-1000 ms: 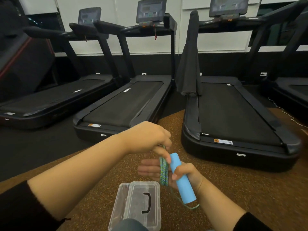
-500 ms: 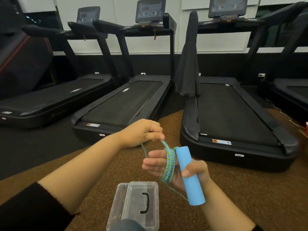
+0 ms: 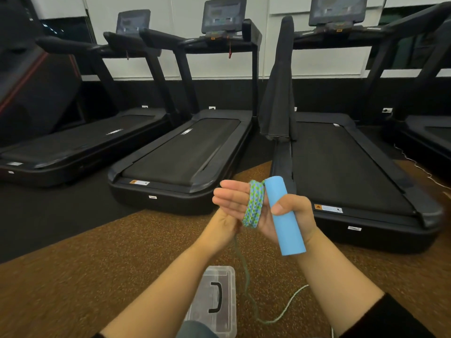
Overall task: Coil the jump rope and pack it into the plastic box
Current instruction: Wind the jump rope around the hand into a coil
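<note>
My right hand (image 3: 299, 212) pins the jump rope's blue foam handle (image 3: 289, 232) under its thumb, fingers stretched out flat. Several turns of the green and blue rope (image 3: 255, 203) are wound around those fingers. My left hand (image 3: 222, 228) sits just below and behind them, closed on the loose strand (image 3: 246, 272), which drops down and trails along the floor to the right. The clear plastic box (image 3: 207, 284), lid shut with a black carry handle, lies on the floor below my hands, between my forearms.
A speckled brown floor mat (image 3: 97, 264) lies under the box. Black treadmills (image 3: 180, 152) stand in a row ahead, one close behind my hands (image 3: 341, 167). A dark cloth (image 3: 278, 93) hangs from a treadmill post. A white cable (image 3: 415, 164) runs along the floor at right.
My left hand went from above my right hand down to below it, carrying the rope around the fingers. My right hand rose and opened its fingers flat.
</note>
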`<state>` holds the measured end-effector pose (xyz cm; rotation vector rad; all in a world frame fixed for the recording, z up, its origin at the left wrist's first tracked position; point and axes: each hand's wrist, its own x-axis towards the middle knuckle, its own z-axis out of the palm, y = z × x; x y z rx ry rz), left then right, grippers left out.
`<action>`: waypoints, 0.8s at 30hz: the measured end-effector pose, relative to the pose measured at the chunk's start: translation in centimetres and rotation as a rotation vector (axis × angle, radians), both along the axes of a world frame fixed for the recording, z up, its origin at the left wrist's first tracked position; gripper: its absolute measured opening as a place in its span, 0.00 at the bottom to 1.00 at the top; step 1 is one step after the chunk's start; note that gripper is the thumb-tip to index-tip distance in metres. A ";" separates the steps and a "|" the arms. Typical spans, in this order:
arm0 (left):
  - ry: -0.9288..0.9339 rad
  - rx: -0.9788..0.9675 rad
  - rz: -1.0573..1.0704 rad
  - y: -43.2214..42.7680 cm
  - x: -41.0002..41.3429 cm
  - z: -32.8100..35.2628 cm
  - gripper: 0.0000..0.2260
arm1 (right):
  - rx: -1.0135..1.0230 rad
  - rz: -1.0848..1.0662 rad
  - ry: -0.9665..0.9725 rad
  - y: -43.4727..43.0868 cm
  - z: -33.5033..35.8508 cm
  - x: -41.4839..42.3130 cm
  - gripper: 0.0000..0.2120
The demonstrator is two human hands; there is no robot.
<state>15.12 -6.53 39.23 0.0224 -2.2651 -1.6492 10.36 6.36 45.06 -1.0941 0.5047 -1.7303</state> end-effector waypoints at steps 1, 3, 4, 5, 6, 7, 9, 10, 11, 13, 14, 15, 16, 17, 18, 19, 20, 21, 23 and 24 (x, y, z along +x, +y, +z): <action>0.002 0.042 0.008 0.8 0.3 0.1 0.12 | 0.035 0.025 -0.010 -0.2 0.1 -0.1 0.30; 0.008 0.124 0.038 1.9 1.0 -0.1 0.11 | 0.062 0.016 -0.012 -0.4 0.0 -0.2 0.34; 0.029 0.131 0.035 2.4 1.6 -0.2 0.12 | 0.067 -0.010 -0.023 -0.4 -0.1 -0.3 0.35; 0.026 0.128 0.026 3.0 2.2 -0.3 0.14 | 0.062 -0.023 -0.040 -0.4 0.0 -0.4 0.37; 0.053 0.107 0.023 3.5 2.6 -0.4 0.16 | 0.062 -0.033 -0.067 -0.4 0.1 -0.6 0.37; 0.067 0.104 0.022 3.8 2.9 -0.7 0.18 | 0.052 -0.030 -0.087 -0.4 0.3 -0.6 0.37; 0.089 0.158 -0.005 4.3 3.2 -1.1 0.17 | 0.078 -0.070 -0.104 -0.5 0.4 -0.9 0.39; 0.085 0.190 -0.017 4.2 3.1 -1.4 0.17 | 0.100 -0.093 -0.093 -0.4 0.5 -1.0 0.40; 0.063 0.207 -0.036 4.0 3.1 -1.5 0.15 | 0.115 -0.107 -0.083 -0.5 0.5 -1.1 0.41; 0.045 0.213 -0.060 3.8 2.9 -1.4 0.15 | 0.124 -0.101 -0.063 -0.5 0.5 -1.5 0.42; 0.048 0.198 -0.072 3.7 2.8 -1.2 0.14 | 0.132 -0.102 -0.063 -0.6 0.6 -1.7 0.42; 0.044 0.177 -0.086 3.5 2.7 -1.0 0.13 | 0.139 -0.106 -0.065 -0.7 0.6 -1.9 0.42; 0.030 0.151 -0.092 3.3 2.6 -0.9 0.13 | 0.148 -0.108 -0.071 -0.7 0.6 -2.2 0.42; 0.007 0.126 -0.101 3.0 2.5 -0.7 0.13 | 0.158 -0.106 -0.074 -0.8 0.6 -2.4 0.42; -0.021 0.098 -0.112 2.7 2.3 -0.5 0.12 | 0.172 -0.100 -0.068 -0.8 0.6 -2.6 0.42; -0.045 0.066 -0.124 2.3 2.2 -0.3 0.12 | 0.187 -0.097 -0.052 -0.9 0.6 -2.8 0.41; -0.076 0.018 -0.122 2.0 2.2 0.1 0.11 | 0.203 -0.096 -0.039 -1.0 0.5 -2.9 0.41; -0.112 -0.038 -0.121 1.7 2.2 0.5 0.11 | 0.216 -0.090 -0.034 -1.0 0.4 -3.1 0.40; -0.190 -0.214 -0.128 1.1 2.2 1.8 0.11 | 0.243 -0.066 -0.038 -1.1 0.2 -3.4 0.39; -0.226 -0.318 -0.139 0.8 2.3 2.5 0.11 | 0.254 -0.059 -0.028 -1.1 0.1 -3.5 0.38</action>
